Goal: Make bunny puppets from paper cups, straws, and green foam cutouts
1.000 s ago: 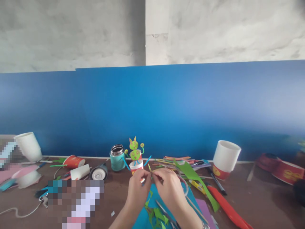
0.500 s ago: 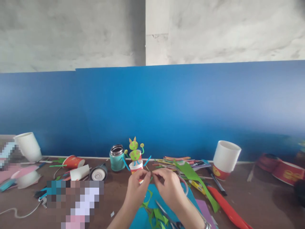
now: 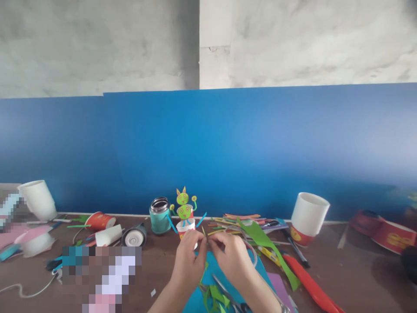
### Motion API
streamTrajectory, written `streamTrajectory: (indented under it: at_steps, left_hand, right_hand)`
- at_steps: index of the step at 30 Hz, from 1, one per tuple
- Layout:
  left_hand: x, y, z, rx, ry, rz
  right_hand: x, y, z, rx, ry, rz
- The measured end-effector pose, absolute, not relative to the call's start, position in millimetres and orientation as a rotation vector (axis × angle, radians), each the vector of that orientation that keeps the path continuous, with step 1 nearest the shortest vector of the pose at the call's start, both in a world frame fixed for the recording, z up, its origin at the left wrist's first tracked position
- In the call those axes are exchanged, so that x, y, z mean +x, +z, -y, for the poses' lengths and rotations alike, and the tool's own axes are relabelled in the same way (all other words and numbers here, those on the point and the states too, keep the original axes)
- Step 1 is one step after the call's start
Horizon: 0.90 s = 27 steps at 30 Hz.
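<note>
My left hand (image 3: 191,254) is closed in a pinch, and a thin, pointed yellow-green paper strip (image 3: 203,231) sticks up from its fingertips. Close against it, my right hand (image 3: 230,254) pinches at the strip's lower end, which the fingers mostly hide. Just behind my left hand stands a paper-cup figure (image 3: 184,211) with a green cat-like head, pointed ears and blue pipe-cleaner limbs. Under my hands lies blue paper (image 3: 195,302) with green paper scraps (image 3: 215,293) and scissors (image 3: 226,290) on it.
A teal thermos (image 3: 160,219) stands open left of the figure, its dark lid (image 3: 134,237) nearby. Colored sticks (image 3: 228,223), a green paper strip (image 3: 260,239), a yellow cutter (image 3: 269,255) and a red strip (image 3: 309,282) lie right. White cups (image 3: 309,213) stand farther right.
My left hand has turned slightly and the strip between the fingertips now points more upright. A green scrap by my left wrist is now more covered. Other objects stay put.
</note>
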<state>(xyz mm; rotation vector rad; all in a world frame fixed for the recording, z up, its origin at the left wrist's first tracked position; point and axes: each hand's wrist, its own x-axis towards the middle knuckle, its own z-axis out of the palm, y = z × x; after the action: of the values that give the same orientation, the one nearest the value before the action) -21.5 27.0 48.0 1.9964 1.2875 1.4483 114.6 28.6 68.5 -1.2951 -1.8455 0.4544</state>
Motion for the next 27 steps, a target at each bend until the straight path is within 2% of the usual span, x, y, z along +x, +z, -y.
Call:
streamTrajectory:
  at_steps: [20,27]
  left_hand:
    - [-23,50,-28,2.024,1.377,-1.284]
    - [-31,53,-37,1.832,1.31,-1.181]
  right_hand:
    - [120,70,-31,-1.328,0.564,1.844]
    - [134,67,-39,-1.58,0.361,1.869]
